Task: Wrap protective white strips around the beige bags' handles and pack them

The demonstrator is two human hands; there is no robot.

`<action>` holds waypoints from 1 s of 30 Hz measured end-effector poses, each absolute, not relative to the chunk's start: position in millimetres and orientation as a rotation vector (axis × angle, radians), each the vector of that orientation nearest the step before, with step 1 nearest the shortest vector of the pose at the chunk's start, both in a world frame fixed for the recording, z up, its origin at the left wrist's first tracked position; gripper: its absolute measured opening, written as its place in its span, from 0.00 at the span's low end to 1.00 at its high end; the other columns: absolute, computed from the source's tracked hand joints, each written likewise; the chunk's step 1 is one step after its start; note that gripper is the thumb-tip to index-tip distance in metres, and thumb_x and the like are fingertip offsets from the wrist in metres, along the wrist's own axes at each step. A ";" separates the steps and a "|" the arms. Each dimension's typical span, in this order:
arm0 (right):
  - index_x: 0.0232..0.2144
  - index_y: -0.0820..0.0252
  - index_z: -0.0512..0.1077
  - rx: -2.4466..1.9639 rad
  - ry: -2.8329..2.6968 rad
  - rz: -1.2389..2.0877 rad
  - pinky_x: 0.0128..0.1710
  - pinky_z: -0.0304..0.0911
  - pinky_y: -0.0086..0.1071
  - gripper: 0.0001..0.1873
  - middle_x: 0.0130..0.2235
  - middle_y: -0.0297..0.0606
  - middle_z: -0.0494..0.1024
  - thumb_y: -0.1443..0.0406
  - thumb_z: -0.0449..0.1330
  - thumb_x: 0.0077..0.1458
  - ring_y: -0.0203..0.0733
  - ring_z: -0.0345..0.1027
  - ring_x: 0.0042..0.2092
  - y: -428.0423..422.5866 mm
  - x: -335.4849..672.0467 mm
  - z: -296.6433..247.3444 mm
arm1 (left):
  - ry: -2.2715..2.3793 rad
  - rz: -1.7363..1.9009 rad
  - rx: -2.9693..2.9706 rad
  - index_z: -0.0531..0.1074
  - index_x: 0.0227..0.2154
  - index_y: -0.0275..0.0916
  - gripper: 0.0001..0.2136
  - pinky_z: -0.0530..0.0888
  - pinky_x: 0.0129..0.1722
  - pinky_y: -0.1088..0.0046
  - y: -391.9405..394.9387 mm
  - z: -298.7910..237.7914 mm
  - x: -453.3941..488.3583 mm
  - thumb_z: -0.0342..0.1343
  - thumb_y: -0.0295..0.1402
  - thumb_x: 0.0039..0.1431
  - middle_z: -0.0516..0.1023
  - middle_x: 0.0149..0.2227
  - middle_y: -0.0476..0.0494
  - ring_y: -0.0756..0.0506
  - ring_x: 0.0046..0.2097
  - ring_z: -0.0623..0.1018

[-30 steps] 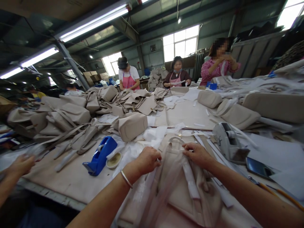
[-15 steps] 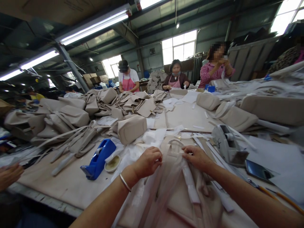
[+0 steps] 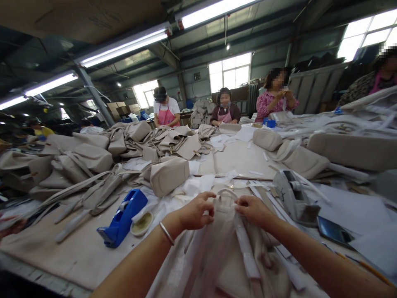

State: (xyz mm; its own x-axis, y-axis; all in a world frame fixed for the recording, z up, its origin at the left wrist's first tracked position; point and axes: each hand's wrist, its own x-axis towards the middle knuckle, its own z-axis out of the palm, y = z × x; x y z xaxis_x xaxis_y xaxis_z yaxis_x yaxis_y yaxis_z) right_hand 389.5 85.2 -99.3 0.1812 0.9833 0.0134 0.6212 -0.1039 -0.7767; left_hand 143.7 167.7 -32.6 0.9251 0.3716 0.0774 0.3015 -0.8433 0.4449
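A beige handbag lies in front of me, its small top handle curving up between my hands. Thin, see-through white wrapping film is spread over it. To the left of the handle is my left hand, its index finger stretched out and apart from the thumb, with nothing visible in it. At the handle's right side, my right hand pinches the edge of the film between thumb and fingers. A strap sleeved in white wrap runs down below the right hand.
A blue tape dispenser and a small round dish stand left; a grey tape dispenser and a phone lie right. Beige bags are heaped at the far left. Several co-workers, one in a checked shirt, are across the table.
My left hand's fingers have spread, the index finger now reaching out. My right hand stays at the film by the handle. The whole view has shifted slightly.
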 end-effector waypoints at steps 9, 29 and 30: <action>0.22 0.61 0.73 -1.960 -1.622 0.681 0.29 0.54 0.31 0.06 0.26 0.36 0.76 0.65 0.60 0.48 0.41 0.68 0.31 99.4 395.9 -85.8 | 0.445 -0.150 2.589 0.75 0.32 0.38 0.02 0.66 0.61 0.62 203.3 -21.2 184.9 0.62 0.28 0.54 0.64 0.64 0.38 0.37 0.63 0.69; 0.24 0.63 0.74 -2.032 -1.692 0.610 0.28 0.50 0.28 0.05 0.26 0.35 0.75 0.68 0.59 0.48 0.36 0.64 0.30 117.4 397.0 -94.6 | 0.537 -0.126 2.710 0.77 0.30 0.37 0.02 0.69 0.52 0.69 215.6 -50.0 208.5 0.63 0.28 0.51 0.75 0.53 0.37 0.41 0.51 0.75; 0.25 0.63 0.74 -2.032 -1.704 0.609 0.28 0.50 0.28 0.05 0.26 0.36 0.75 0.67 0.59 0.49 0.36 0.64 0.30 116.6 397.3 -95.2 | 0.511 -0.123 2.706 0.77 0.30 0.37 0.03 0.68 0.54 0.70 216.5 -50.9 209.6 0.64 0.28 0.51 0.73 0.56 0.38 0.41 0.54 0.73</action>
State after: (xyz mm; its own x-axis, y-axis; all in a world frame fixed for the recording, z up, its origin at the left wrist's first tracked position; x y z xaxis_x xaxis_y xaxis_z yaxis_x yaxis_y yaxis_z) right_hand 397.3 116.6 -95.2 0.1540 0.9860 -0.0640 0.8033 -0.1626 -0.5729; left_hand 209.6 216.5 -50.9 0.9300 0.3337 -0.1542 0.3673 -0.8606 0.3528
